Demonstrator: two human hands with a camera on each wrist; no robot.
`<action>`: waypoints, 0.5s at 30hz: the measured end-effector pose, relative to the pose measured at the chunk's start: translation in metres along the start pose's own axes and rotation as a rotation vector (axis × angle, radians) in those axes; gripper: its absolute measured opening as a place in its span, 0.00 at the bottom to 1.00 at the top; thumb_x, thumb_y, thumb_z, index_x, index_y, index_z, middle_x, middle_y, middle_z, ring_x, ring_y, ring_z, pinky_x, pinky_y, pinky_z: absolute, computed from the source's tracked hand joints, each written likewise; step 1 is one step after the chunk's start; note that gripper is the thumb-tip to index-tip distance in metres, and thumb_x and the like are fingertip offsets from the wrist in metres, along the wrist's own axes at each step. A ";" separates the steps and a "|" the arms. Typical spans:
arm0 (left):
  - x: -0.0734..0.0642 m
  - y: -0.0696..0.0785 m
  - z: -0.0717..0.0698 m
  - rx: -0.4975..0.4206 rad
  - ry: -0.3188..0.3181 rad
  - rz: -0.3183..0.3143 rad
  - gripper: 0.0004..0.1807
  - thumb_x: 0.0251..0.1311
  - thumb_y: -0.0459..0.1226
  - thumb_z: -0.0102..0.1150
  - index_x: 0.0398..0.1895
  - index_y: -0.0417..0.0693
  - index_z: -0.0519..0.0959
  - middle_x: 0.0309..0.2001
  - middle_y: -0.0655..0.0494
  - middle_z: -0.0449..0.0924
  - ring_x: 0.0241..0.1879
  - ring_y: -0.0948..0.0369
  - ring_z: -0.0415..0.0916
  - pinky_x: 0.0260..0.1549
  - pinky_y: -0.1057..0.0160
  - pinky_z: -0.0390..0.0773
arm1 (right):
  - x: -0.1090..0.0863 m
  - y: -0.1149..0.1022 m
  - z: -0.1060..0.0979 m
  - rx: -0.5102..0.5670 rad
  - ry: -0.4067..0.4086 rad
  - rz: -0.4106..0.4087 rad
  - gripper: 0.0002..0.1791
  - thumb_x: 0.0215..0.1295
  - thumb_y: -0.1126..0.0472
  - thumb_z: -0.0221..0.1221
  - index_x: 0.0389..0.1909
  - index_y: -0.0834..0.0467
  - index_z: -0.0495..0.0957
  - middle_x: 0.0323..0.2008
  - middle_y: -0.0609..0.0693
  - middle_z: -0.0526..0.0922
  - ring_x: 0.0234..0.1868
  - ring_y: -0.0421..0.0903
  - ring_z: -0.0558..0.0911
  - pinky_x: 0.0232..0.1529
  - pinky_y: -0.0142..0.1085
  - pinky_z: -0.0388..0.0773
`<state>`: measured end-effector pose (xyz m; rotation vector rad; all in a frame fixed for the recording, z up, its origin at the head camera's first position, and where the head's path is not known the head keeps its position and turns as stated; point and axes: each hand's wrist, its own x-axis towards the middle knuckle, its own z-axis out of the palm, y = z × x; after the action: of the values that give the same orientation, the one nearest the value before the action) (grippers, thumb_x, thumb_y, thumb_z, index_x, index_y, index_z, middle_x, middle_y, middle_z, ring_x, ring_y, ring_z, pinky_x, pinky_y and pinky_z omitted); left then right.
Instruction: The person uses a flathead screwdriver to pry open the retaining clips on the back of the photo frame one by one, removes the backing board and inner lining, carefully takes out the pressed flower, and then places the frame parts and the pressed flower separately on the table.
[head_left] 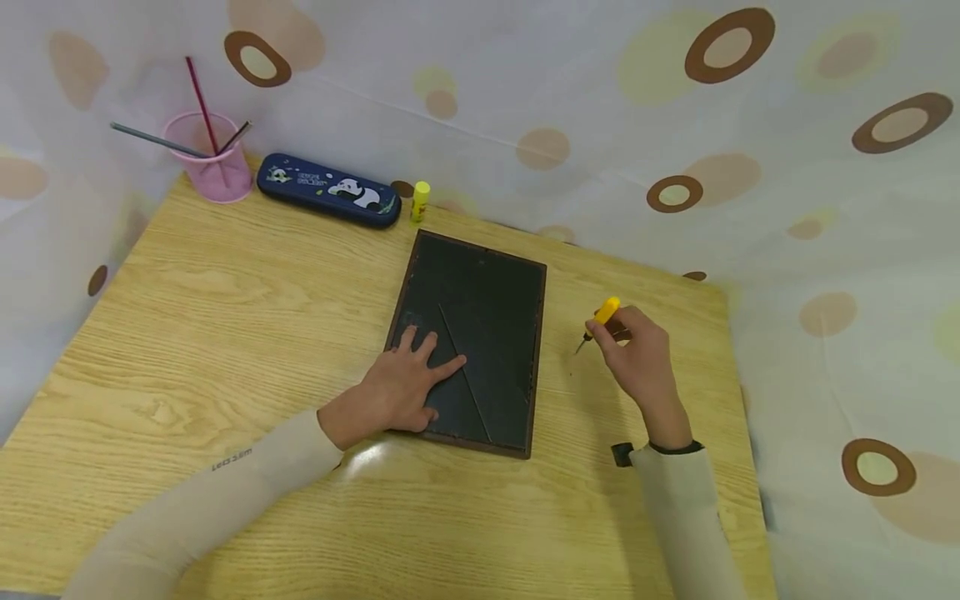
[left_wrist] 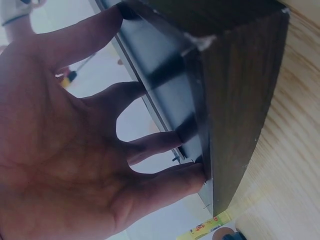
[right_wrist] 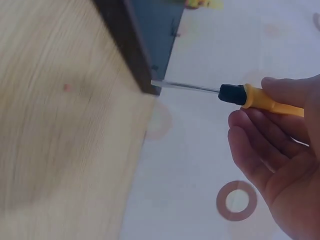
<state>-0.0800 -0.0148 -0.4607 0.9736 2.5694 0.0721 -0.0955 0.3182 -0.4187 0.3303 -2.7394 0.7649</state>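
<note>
A dark rectangular picture frame [head_left: 487,292] lies back side up on the wooden table, with a thin slanting line across its black backing. My left hand [head_left: 401,383] rests on its lower left part, fingers spread. In the left wrist view those fingertips touch the backing inside the raised wooden rim [left_wrist: 240,95]. To the right of the frame, my right hand [head_left: 637,354] holds a small screwdriver [head_left: 603,312] above the table, its metal tip pointing down. The right wrist view shows thumb and fingers pinching its yellow handle [right_wrist: 270,104]; the black collar and shaft stay visible.
Along the back edge stand a pink mesh cup [head_left: 217,179] with several pencils, a navy panda pencil case [head_left: 330,192] and a yellow glue stick [head_left: 420,202]. A patterned curtain [head_left: 585,100] hangs behind the table [head_left: 247,308]. A small black piece [head_left: 622,454] is beside the right wrist.
</note>
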 end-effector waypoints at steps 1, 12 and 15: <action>0.000 0.000 0.000 0.001 0.001 0.001 0.44 0.63 0.58 0.61 0.80 0.66 0.54 0.74 0.37 0.51 0.72 0.33 0.49 0.51 0.48 0.78 | 0.004 0.006 -0.001 -0.011 -0.011 -0.002 0.07 0.62 0.66 0.68 0.36 0.67 0.82 0.33 0.60 0.82 0.33 0.57 0.84 0.35 0.50 0.82; 0.001 0.000 0.001 -0.009 -0.019 -0.013 0.45 0.63 0.58 0.61 0.80 0.67 0.52 0.76 0.37 0.49 0.73 0.34 0.48 0.54 0.47 0.77 | 0.067 0.056 -0.002 -0.161 -0.300 0.152 0.21 0.69 0.62 0.63 0.59 0.67 0.73 0.41 0.64 0.83 0.39 0.58 0.82 0.43 0.53 0.78; 0.002 0.000 0.002 -0.013 -0.027 -0.012 0.45 0.64 0.58 0.60 0.81 0.68 0.51 0.76 0.38 0.49 0.73 0.34 0.48 0.55 0.46 0.76 | 0.084 0.059 0.006 -0.244 -0.372 0.130 0.22 0.69 0.63 0.62 0.60 0.67 0.70 0.45 0.65 0.82 0.40 0.59 0.82 0.43 0.54 0.78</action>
<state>-0.0805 -0.0135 -0.4629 0.9480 2.5473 0.0716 -0.1926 0.3517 -0.4238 0.2651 -3.1884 0.4230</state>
